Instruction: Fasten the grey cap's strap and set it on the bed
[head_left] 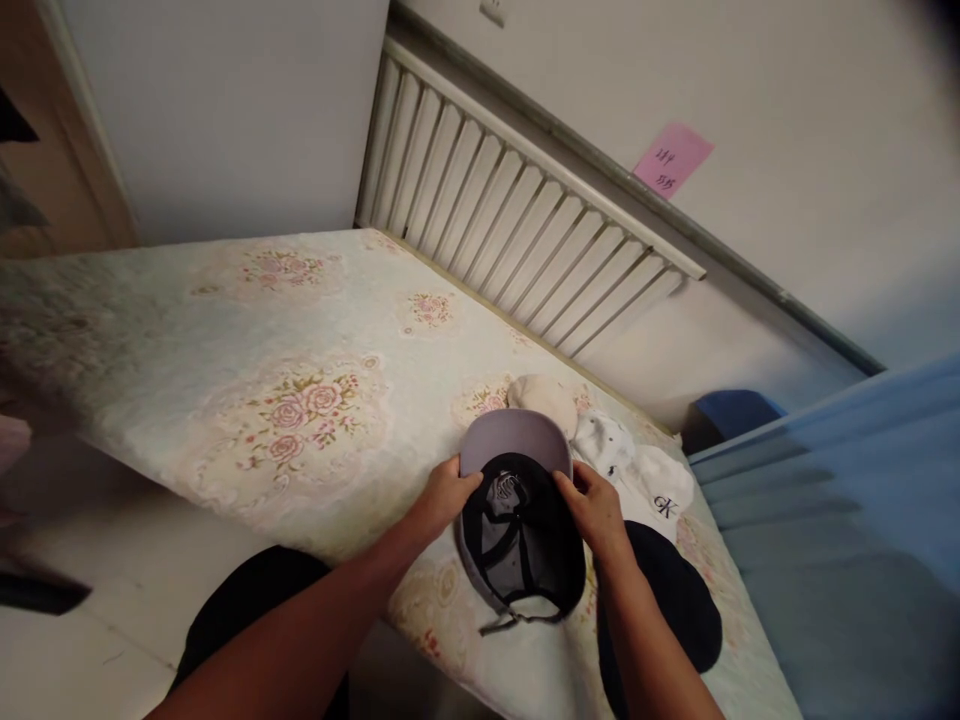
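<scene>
Left hand (442, 497) and right hand (598, 508) each clasp one side of a grey cap (517, 545), fingers curled over its rim. The cap lies inside-up on the floral mattress (225, 330) near its front edge. Just beyond it are a beige cap (541, 397) and a white cap (637, 470). A black cap (686, 600) lies under the right forearm.

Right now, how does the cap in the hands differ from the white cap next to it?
The grey cap has a dark lining; the white cap bears a dark logo. The grey cap lies upside down, inside showing; the white cap shows its outer side. The left hand and right hand grip the grey cap; neither holds the white cap. Both rest on the floral mattress.
</scene>
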